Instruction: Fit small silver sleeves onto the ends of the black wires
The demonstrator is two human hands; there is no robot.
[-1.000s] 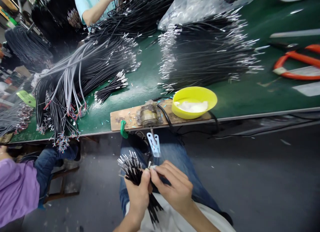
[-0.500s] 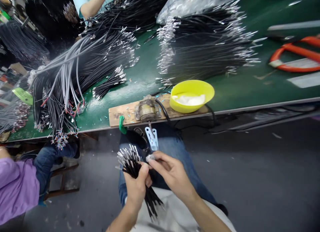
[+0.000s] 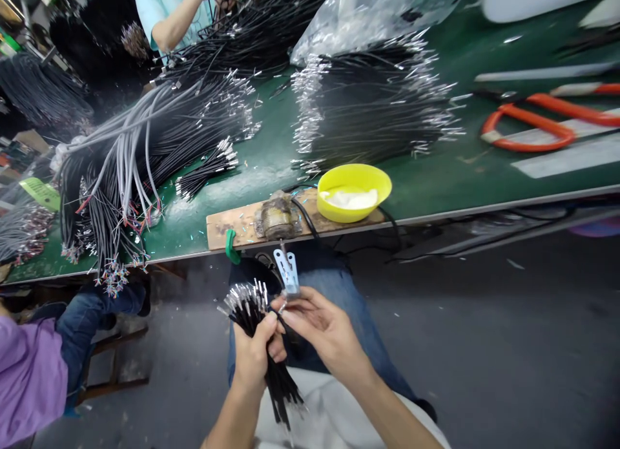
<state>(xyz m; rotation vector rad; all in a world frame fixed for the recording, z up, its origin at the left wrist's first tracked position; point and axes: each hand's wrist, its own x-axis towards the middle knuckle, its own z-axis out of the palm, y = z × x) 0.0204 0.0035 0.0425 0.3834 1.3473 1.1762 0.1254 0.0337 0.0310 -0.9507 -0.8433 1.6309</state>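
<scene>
My left hand (image 3: 256,355) is closed around a bundle of short black cables (image 3: 279,391) with silvery ends fanning out at the top. My right hand (image 3: 324,326) pinches one cable's end (image 3: 282,307) beside the bundle; its fingertips partly hide it. Just above those fingers is a light-blue plastic clip (image 3: 289,274), fixed to the shaft of a small motor (image 3: 278,218). The clip's lower end meets my right fingertips; whether they touch I cannot tell. The motor sits on a wooden board (image 3: 220,232) at the table's front edge.
A yellow bowl (image 3: 334,210) of white material stands on the board, near a green clamp (image 3: 231,247). Behind lie a wide stack of black cables (image 3: 372,106), grey cables (image 3: 140,126) and orange-handled scissors (image 3: 527,142). Two people sit nearby, one in a purple top (image 3: 33,378).
My right fingertips have shifted from below the clip to its lower end, still pinching. My left hand keeps its hold on the bundle. The whole view has shifted slightly.
</scene>
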